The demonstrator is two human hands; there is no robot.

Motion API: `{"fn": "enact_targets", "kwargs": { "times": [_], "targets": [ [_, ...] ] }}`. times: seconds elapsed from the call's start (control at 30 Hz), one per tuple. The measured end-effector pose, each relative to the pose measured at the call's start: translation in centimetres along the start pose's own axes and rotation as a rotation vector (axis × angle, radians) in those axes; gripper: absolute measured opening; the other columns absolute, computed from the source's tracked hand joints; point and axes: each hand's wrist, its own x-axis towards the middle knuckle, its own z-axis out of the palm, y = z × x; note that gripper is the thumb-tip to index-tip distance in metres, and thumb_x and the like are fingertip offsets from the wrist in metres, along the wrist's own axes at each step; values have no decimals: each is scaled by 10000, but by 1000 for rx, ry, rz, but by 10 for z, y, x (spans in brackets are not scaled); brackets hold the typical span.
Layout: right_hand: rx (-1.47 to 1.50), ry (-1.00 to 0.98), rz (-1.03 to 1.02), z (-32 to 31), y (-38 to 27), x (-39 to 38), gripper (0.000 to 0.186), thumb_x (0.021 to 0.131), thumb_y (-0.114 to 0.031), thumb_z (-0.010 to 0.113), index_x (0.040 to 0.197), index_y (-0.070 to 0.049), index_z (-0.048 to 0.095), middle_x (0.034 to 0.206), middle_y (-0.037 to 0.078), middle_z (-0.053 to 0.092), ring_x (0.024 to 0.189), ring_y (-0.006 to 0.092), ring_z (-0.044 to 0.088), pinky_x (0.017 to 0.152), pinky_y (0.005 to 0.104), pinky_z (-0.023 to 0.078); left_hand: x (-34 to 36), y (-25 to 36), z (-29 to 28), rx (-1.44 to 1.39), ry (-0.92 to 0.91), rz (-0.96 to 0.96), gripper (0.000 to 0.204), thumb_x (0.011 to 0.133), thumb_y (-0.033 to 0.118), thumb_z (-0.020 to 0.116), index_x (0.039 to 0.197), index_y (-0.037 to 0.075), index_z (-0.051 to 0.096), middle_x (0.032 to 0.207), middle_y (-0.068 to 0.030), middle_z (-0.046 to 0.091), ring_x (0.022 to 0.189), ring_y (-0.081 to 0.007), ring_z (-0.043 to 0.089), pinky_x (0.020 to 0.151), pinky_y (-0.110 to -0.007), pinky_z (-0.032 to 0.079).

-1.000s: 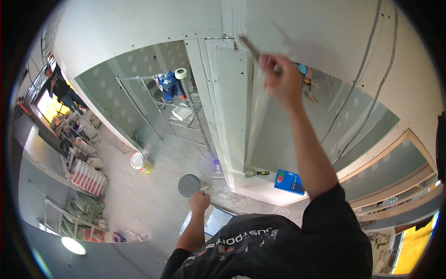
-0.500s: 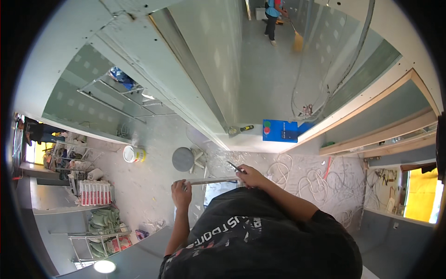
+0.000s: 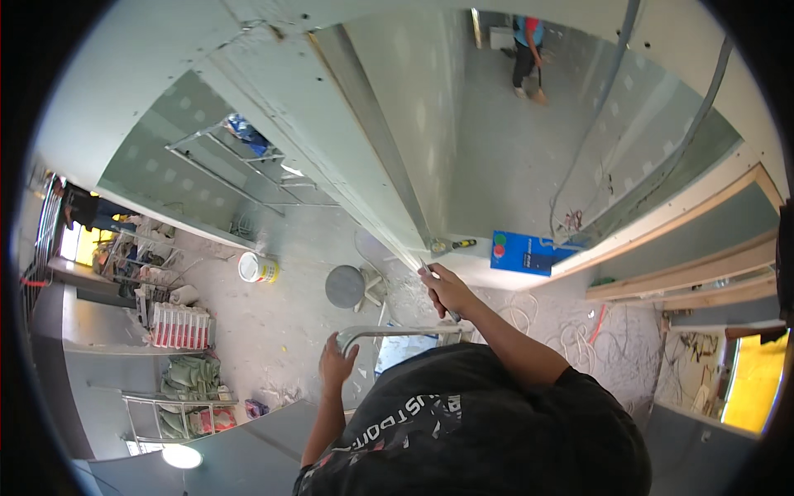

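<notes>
My left hand (image 3: 336,362) is closed around the curved end of a silvery metal rail (image 3: 397,331), which runs across in front of my body. My right hand (image 3: 447,293) grips a slim, dark-handled tool (image 3: 453,316) that looks like a utility knife. Its thin tip points up beside the lower end of the pale wall edge (image 3: 405,258); whether it touches cannot be made out. Just beyond that hand, a scraper (image 3: 453,245) with a black and yellow handle lies on the ledge, left of a blue box (image 3: 521,253).
A round grey stool (image 3: 344,286) and a white and yellow bucket (image 3: 258,268) stand on the dusty floor. Loose pale cable (image 3: 579,343) lies coiled to the right. Grey cables (image 3: 608,91) hang ahead. A person (image 3: 528,54) with a broom is in the far room.
My right hand has moved forward to the wall edge, turning the tool upward. More of the rail's curved end shows at my left hand. The view has shifted, and the far person's broom has swung.
</notes>
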Motion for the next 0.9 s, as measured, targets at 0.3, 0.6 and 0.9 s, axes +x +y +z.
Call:
{"fn": "enact_targets", "kwargs": {
  "times": [0.3,0.6,0.9],
  "targets": [
    [-117,-72,-623,132,-242,-5,315,1091,-354,485,1134,-54,570,675,30,521,459,117,496,410,301,403,-31,-2,-13,-5,148,-128,575,848,432,773,1276,83,613,1099,-210,727,1020,-422,696,882,-518,544],
    [277,-241,-698,195,-375,26,307,1059,-356,508,1187,-79,538,754,36,526,552,148,542,452,349,490,-34,7,-17,-32,166,-156,526,826,431,771,1229,113,659,1086,-188,734,1019,-397,702,886,-501,548],
    [415,-92,-721,211,-378,36,315,1025,-311,657,1106,-23,558,767,73,589,542,159,577,436,367,538,-36,9,-18,-12,150,-208,539,800,455,790,1214,128,678,1080,-167,743,1020,-373,706,894,-480,553]
  ]
}}
